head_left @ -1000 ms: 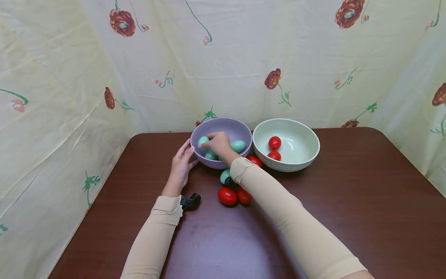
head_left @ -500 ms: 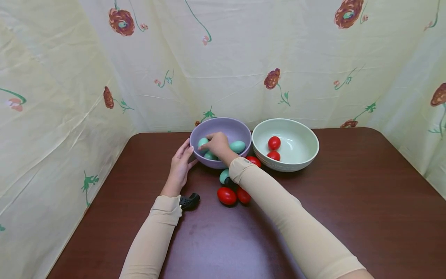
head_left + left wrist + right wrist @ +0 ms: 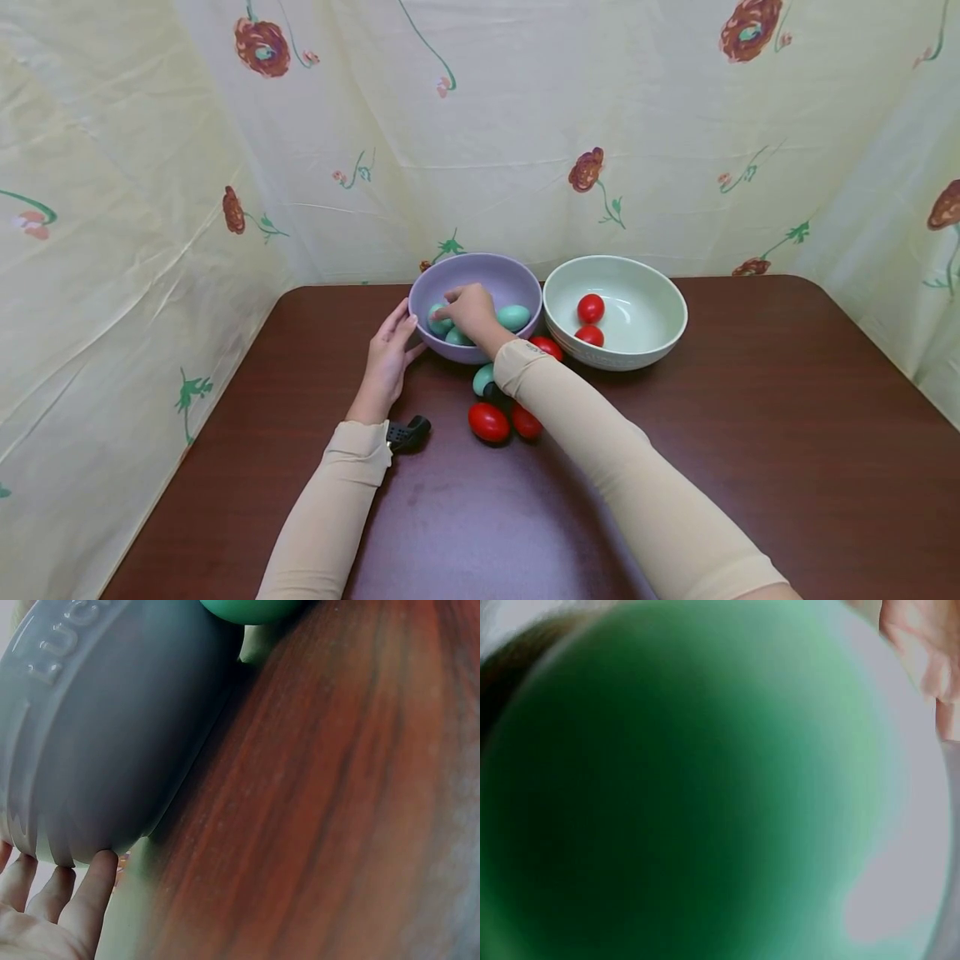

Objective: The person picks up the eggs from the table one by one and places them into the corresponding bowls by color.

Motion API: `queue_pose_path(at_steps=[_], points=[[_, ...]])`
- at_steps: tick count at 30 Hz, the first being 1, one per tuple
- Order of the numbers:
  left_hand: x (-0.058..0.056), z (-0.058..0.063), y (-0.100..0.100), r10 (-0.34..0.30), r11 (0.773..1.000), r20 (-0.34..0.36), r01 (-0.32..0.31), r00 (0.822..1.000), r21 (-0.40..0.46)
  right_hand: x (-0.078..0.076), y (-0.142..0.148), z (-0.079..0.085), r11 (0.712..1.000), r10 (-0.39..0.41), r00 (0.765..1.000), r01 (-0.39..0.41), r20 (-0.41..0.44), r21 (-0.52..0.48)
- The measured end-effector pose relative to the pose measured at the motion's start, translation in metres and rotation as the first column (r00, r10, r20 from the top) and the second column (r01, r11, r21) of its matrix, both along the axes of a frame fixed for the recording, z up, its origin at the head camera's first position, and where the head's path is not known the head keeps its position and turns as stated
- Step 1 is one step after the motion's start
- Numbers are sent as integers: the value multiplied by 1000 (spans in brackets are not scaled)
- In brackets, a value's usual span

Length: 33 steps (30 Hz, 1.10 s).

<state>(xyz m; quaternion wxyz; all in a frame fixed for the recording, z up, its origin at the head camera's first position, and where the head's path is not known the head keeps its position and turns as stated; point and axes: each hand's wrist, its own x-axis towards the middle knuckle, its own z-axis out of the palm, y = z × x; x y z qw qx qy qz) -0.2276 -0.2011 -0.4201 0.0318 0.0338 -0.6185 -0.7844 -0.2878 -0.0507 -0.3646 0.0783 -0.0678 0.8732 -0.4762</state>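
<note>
In the head view my left hand rests its extended fingers against the left side of the purple bowl. The left wrist view shows those fingertips touching the bowl's outer wall. My right hand reaches into this bowl, thumb and fingers spread apart just above a mint-green egg at the left. Another green egg lies below it, and a third green egg sits at the right. A blurred green egg fills the right wrist view.
A pale green bowl holding two red eggs stands right beside the purple one. In front lie a green egg and several red eggs, partly hidden by the right sleeve. A floral cloth hangs behind the brown table.
The left green egg has dropped lower in the purple bowl, out from between my right thumb and fingers. The egg beside it has shifted slightly right. My left hand stays put.
</note>
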Motion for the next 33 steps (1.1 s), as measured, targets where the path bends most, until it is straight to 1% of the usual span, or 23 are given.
queue_pose_path(at_steps=[4,10,14,15,17,20,22,24,28,33], points=[[2,0,0,-2,1000,13,2,1000,2,6,2,5,996,-41,999,40,-13,-83],[3,0,-1,8,1000,13,-8,1000,-2,22,17,26,978,-35,999,28,-33,-208],[1,-1,-2,4,1000,3,-4,1000,0,34,39,39,971,-20,999,13,-29,-239],[0,0,-2,5,1000,2,-5,1000,0,38,45,42,970,-15,1000,10,-21,-244],[0,0,-2,8,1000,2,-8,1000,-1,45,57,47,958,-2,1000,5,13,-285],[0,0,-1,10,1000,6,-10,1000,-3,58,73,54,924,23,995,14,94,-382],[0,0,-1,12,1000,5,-12,1000,-5,67,83,57,906,32,991,26,130,-423],[0,1,-1,13,1000,4,-13,1000,-8,76,91,59,899,43,989,22,138,-437],[0,2,0,13,1000,4,-13,1000,-8,91,104,57,909,49,992,5,119,-417],[0,2,1,14,1000,6,-14,1000,10,106,116,51,910,50,993,-1,106,-415]])
